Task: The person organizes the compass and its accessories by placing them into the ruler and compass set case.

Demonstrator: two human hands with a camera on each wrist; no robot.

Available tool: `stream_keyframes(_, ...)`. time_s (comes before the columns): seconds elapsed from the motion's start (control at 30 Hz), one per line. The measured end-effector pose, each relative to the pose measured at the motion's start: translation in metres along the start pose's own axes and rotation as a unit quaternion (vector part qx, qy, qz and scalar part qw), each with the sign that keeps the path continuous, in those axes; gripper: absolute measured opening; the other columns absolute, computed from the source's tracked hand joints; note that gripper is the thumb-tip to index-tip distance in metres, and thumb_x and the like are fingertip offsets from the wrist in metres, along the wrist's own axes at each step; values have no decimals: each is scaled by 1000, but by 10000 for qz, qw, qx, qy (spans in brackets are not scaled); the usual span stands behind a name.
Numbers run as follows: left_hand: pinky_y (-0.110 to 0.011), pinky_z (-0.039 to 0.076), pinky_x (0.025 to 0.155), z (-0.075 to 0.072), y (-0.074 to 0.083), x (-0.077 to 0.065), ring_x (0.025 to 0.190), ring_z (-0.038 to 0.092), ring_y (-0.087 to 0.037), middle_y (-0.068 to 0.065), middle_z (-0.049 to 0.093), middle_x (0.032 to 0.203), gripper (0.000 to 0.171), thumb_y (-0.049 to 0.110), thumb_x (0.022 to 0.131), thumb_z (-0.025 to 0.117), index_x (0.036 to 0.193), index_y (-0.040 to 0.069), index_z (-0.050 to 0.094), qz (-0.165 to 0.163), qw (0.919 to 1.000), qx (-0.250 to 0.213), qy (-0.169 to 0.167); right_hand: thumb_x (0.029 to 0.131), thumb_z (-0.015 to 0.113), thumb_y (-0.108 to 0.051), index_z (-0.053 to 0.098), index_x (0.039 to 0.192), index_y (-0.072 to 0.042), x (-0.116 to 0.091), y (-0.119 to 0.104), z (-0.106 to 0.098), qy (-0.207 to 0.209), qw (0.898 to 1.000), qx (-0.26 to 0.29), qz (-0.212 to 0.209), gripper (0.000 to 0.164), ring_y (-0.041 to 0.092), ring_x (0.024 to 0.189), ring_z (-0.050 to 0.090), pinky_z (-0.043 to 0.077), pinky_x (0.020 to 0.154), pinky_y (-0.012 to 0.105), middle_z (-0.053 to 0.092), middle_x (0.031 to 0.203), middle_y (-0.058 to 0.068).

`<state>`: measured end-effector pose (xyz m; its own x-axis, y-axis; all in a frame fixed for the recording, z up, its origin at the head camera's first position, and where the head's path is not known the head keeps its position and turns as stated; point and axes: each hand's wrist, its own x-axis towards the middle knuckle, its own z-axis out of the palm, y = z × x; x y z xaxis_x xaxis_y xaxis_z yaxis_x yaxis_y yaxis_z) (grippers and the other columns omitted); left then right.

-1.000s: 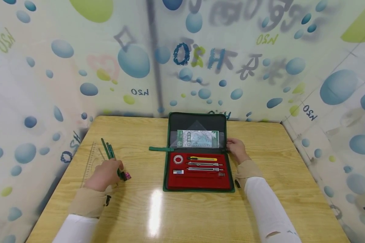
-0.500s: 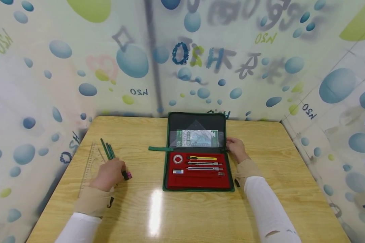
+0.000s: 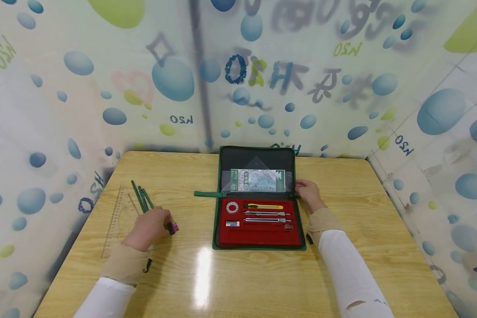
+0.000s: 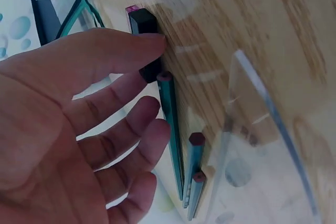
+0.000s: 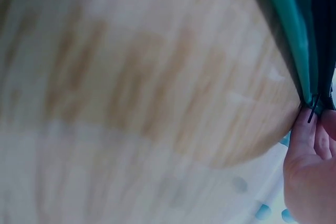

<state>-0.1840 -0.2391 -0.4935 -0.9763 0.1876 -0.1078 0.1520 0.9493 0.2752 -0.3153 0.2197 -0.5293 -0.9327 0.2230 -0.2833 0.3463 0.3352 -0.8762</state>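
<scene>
My left hand [image 3: 149, 227] pinches a small black block [image 4: 143, 22] between thumb and forefinger; its other fingers curl loosely. A small pink piece [image 3: 175, 227] shows at the block's far end. Several green pencils [image 4: 169, 114] lie just beyond the fingertips, one with its end right at the block. To the right, an open green zip case [image 3: 258, 249] has a red insert [image 3: 258, 239] holding a yellow utility knife [image 3: 264, 206], metal compasses [image 3: 266, 220], an eraser [image 3: 232, 224] and a white ring [image 3: 232, 207]. My right hand [image 3: 309, 194] holds the case's right edge by its hinge and zipper.
A clear set square [image 3: 113, 227] lies left of the pencils on the wooden table [image 3: 246, 282]. A green strap [image 3: 208, 194] sticks out left from the case. The lid pocket holds a printed template sheet [image 3: 258, 180]. A patterned wall [image 3: 238, 128] rises behind the table.
My left hand has moved right a little, taking the black block and the pink piece along. Green pencils near it have spread slightly. My right hand stays at the case edge.
</scene>
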Motion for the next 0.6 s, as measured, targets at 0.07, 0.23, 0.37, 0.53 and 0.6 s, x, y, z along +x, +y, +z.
stream_keyframes(0.07,-39,45,56,1,1,1,67,51,-18,-2,53,76,20,6,67,78,82,10,64,-8,10000,-24,-53,92,45,-1,49,130,5,0,0,0,5,10000,-67,-44,39,27,105,51,43,94,39,53,123,23)
stream_keyframes(0.23,-40,47,57,1,3,1,68,54,-19,-3,55,79,18,8,72,77,84,10,65,11,9999,-18,-101,92,45,0,50,129,6,0,1,0,15,9999,-83,-70,39,27,103,51,44,92,38,53,122,23)
stream_keyframes(0.37,-39,47,57,2,3,1,67,54,-18,-3,55,77,15,9,73,76,83,10,65,28,9999,98,-90,92,45,-1,49,130,5,1,2,0,7,10000,-78,-52,39,27,106,51,44,93,38,53,123,23)
stream_keyframes(0.53,-36,46,57,2,3,2,66,53,-16,-1,54,75,15,10,72,78,80,10,65,46,9999,35,-153,93,45,-2,49,132,3,2,3,0,-9,10000,-38,-15,39,29,110,51,42,97,40,52,125,22)
stream_keyframes(0.6,-35,46,57,1,2,3,65,52,-15,0,55,74,14,11,72,78,78,10,65,34,9998,-81,-171,93,45,-2,48,132,3,2,4,0,-11,10000,-23,-7,39,29,110,51,42,97,41,52,125,22)
